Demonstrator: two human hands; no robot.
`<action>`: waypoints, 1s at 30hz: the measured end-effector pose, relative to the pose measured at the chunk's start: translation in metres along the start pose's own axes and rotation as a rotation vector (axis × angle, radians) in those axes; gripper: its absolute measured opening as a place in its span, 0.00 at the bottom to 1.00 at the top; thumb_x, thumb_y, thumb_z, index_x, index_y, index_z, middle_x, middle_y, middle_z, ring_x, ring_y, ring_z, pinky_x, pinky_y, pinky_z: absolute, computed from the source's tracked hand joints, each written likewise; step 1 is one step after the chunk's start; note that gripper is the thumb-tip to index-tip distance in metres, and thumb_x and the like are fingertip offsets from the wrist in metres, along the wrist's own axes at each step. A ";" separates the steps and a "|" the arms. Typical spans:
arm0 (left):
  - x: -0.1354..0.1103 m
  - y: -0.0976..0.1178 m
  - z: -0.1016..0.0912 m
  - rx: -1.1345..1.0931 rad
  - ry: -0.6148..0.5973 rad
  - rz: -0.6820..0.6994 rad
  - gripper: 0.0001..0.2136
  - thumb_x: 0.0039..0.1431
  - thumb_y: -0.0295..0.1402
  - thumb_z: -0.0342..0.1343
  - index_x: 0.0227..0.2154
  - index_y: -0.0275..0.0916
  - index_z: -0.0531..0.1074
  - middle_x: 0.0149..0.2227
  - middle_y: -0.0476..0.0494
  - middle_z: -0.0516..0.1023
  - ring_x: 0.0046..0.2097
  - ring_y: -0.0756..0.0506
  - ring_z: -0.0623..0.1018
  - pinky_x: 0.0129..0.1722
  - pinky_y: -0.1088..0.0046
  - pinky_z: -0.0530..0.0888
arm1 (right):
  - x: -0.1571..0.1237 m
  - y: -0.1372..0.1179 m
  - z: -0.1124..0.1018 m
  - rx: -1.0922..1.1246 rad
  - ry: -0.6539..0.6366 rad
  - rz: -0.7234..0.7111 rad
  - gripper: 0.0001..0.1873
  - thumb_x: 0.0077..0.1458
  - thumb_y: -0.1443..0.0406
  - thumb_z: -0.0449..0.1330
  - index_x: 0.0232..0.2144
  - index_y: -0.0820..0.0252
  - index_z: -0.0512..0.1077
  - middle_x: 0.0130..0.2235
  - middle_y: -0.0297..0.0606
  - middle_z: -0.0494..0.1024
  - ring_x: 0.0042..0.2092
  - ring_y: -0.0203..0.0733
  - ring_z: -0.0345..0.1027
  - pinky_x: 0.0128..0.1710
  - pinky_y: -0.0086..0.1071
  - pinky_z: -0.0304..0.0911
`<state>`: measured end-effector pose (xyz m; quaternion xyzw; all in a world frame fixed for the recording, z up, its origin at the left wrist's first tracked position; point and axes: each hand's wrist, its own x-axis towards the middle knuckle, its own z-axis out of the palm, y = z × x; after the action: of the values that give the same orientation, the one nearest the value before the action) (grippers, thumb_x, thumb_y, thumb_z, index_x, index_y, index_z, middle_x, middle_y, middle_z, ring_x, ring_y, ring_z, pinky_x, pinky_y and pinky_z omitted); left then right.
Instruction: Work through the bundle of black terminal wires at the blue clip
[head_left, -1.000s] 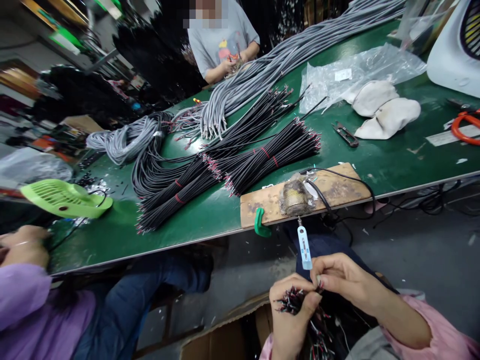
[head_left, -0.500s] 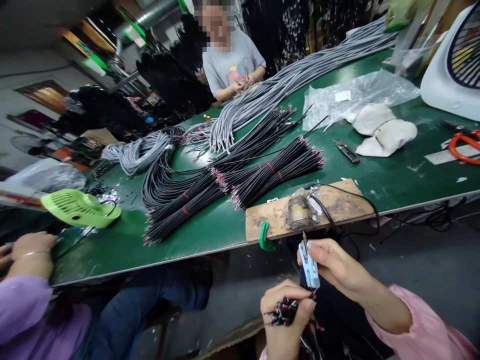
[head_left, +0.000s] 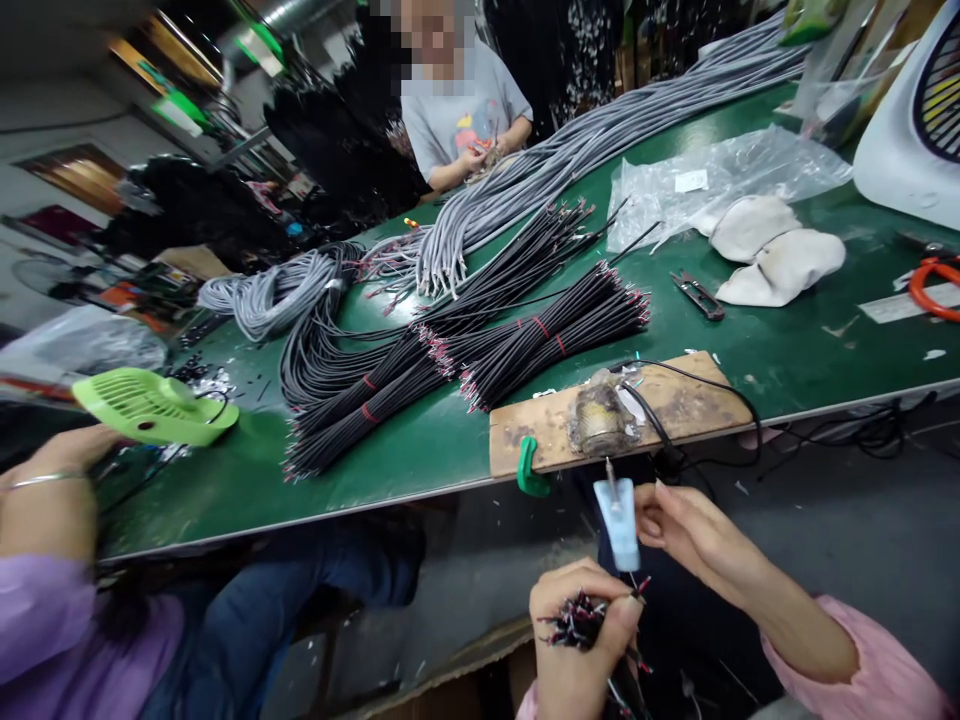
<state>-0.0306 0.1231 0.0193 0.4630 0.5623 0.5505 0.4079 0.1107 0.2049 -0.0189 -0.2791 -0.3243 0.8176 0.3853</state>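
Head view: I count two working hands, one blue clip (head_left: 618, 525) and one fistful of wires (head_left: 574, 620). Left hand (head_left: 581, 650) grasps the wires below the table edge, right of centre. Right hand (head_left: 697, 540) is free, fingers loosely curled just beside the clip; whether they touch it, I cannot tell. One spindle block (head_left: 600, 420) sits on one wooden board (head_left: 697, 395); one green clamp (head_left: 529, 470) grips the board's left part. One pair of snips (head_left: 697, 296) lies on the green table (head_left: 810, 350). Containers: one cardboard box (head_left: 457, 655) below, inside too dark to read; one labelled plastic bag (head_left: 727, 180), contents unclear. Orientation: wire tips point left in view, long axis running down rightward beneath the fist. Clip stands near upright, top leaning slightly left, lower end near the left thumb.
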 end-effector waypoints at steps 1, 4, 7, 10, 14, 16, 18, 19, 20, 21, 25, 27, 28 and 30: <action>-0.003 -0.001 0.000 -0.003 -0.005 -0.018 0.16 0.52 0.43 0.64 0.17 0.38 0.77 0.16 0.47 0.75 0.19 0.50 0.70 0.23 0.74 0.65 | -0.003 0.000 -0.003 -0.093 0.008 -0.023 0.21 0.56 0.50 0.62 0.31 0.64 0.77 0.28 0.36 0.71 0.31 0.35 0.58 0.32 0.30 0.54; -0.014 -0.011 0.002 -0.044 -0.007 -0.199 0.20 0.53 0.48 0.61 0.16 0.37 0.75 0.15 0.46 0.75 0.16 0.50 0.68 0.23 0.72 0.67 | -0.014 -0.005 -0.003 -0.366 -0.004 -0.103 0.13 0.56 0.56 0.65 0.29 0.62 0.77 0.29 0.35 0.72 0.33 0.37 0.62 0.34 0.31 0.55; -0.024 -0.023 0.004 -0.019 0.065 -0.340 0.20 0.49 0.50 0.64 0.19 0.36 0.74 0.18 0.46 0.75 0.19 0.49 0.70 0.26 0.71 0.70 | -0.024 -0.011 0.008 -0.564 -0.107 -0.253 0.10 0.55 0.59 0.65 0.28 0.61 0.77 0.29 0.35 0.73 0.34 0.39 0.64 0.36 0.34 0.56; -0.028 -0.030 0.006 0.056 0.154 -0.308 0.18 0.43 0.47 0.68 0.22 0.36 0.74 0.23 0.45 0.75 0.26 0.46 0.74 0.29 0.71 0.72 | -0.030 -0.017 0.022 -0.719 -0.179 -0.390 0.05 0.55 0.63 0.66 0.31 0.60 0.78 0.29 0.36 0.75 0.35 0.41 0.65 0.38 0.35 0.57; -0.025 -0.032 0.007 0.026 0.093 -0.284 0.17 0.46 0.45 0.67 0.22 0.36 0.73 0.20 0.50 0.69 0.23 0.49 0.69 0.25 0.74 0.68 | -0.032 -0.016 0.027 -0.814 -0.113 -0.420 0.06 0.59 0.69 0.60 0.29 0.61 0.74 0.29 0.35 0.74 0.34 0.40 0.65 0.45 0.39 0.56; -0.023 -0.032 0.006 -0.018 0.056 -0.256 0.16 0.48 0.45 0.65 0.22 0.36 0.73 0.19 0.52 0.66 0.21 0.51 0.65 0.23 0.75 0.66 | -0.033 -0.013 0.024 -0.796 -0.081 -0.416 0.08 0.59 0.68 0.59 0.28 0.61 0.72 0.29 0.35 0.73 0.33 0.39 0.65 0.46 0.40 0.56; -0.022 -0.030 0.004 -0.055 0.035 -0.245 0.15 0.50 0.44 0.64 0.23 0.37 0.73 0.19 0.53 0.64 0.21 0.51 0.64 0.23 0.75 0.64 | -0.034 -0.010 0.020 -0.777 -0.053 -0.420 0.08 0.60 0.68 0.58 0.27 0.61 0.72 0.29 0.35 0.73 0.33 0.39 0.65 0.43 0.38 0.58; -0.022 -0.029 0.002 -0.066 0.018 -0.247 0.14 0.52 0.44 0.63 0.22 0.37 0.73 0.19 0.53 0.64 0.22 0.51 0.64 0.23 0.75 0.64 | -0.035 -0.009 0.019 -0.777 -0.041 -0.431 0.08 0.60 0.68 0.58 0.28 0.61 0.72 0.29 0.35 0.73 0.33 0.39 0.65 0.42 0.38 0.58; -0.022 -0.028 0.001 -0.066 -0.005 -0.250 0.14 0.53 0.42 0.62 0.22 0.37 0.73 0.20 0.53 0.64 0.22 0.51 0.64 0.24 0.75 0.64 | -0.036 -0.009 0.018 -0.784 -0.029 -0.444 0.08 0.59 0.68 0.58 0.28 0.62 0.73 0.28 0.35 0.73 0.33 0.39 0.65 0.41 0.37 0.58; -0.021 -0.026 -0.001 -0.047 -0.034 -0.246 0.13 0.54 0.41 0.62 0.21 0.37 0.73 0.20 0.52 0.64 0.23 0.51 0.64 0.25 0.74 0.63 | -0.037 -0.010 0.017 -0.797 -0.021 -0.452 0.08 0.58 0.68 0.58 0.27 0.62 0.73 0.28 0.36 0.74 0.32 0.39 0.65 0.40 0.37 0.59; -0.018 -0.013 -0.010 0.177 -0.221 -0.153 0.10 0.56 0.35 0.61 0.22 0.36 0.77 0.22 0.49 0.68 0.26 0.49 0.68 0.28 0.73 0.63 | -0.034 -0.020 0.010 -0.853 -0.105 -0.313 0.08 0.49 0.72 0.61 0.20 0.64 0.76 0.22 0.36 0.73 0.29 0.39 0.64 0.31 0.33 0.57; -0.015 -0.007 -0.014 0.276 -0.321 -0.117 0.09 0.57 0.34 0.61 0.24 0.36 0.78 0.22 0.47 0.71 0.27 0.47 0.70 0.30 0.72 0.63 | -0.028 -0.024 0.004 -0.843 -0.212 -0.168 0.07 0.43 0.73 0.62 0.18 0.63 0.77 0.20 0.34 0.71 0.27 0.37 0.62 0.26 0.30 0.55; -0.014 -0.005 -0.016 0.301 -0.359 -0.111 0.09 0.57 0.35 0.60 0.25 0.36 0.79 0.23 0.46 0.72 0.27 0.47 0.71 0.30 0.71 0.63 | -0.025 -0.025 0.001 -0.790 -0.269 -0.086 0.06 0.42 0.73 0.63 0.18 0.63 0.78 0.19 0.33 0.71 0.25 0.36 0.60 0.25 0.29 0.53; -0.013 -0.004 -0.018 0.281 -0.392 -0.096 0.10 0.58 0.37 0.60 0.26 0.36 0.80 0.24 0.44 0.74 0.28 0.46 0.72 0.30 0.71 0.64 | -0.019 -0.022 -0.005 -0.599 -0.364 0.068 0.04 0.42 0.69 0.66 0.19 0.64 0.80 0.18 0.32 0.70 0.23 0.33 0.58 0.22 0.28 0.51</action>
<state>-0.0455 0.1062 0.0155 0.5861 0.5645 0.3466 0.4666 0.1340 0.2019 -0.0020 -0.2400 -0.6037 0.7348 0.1949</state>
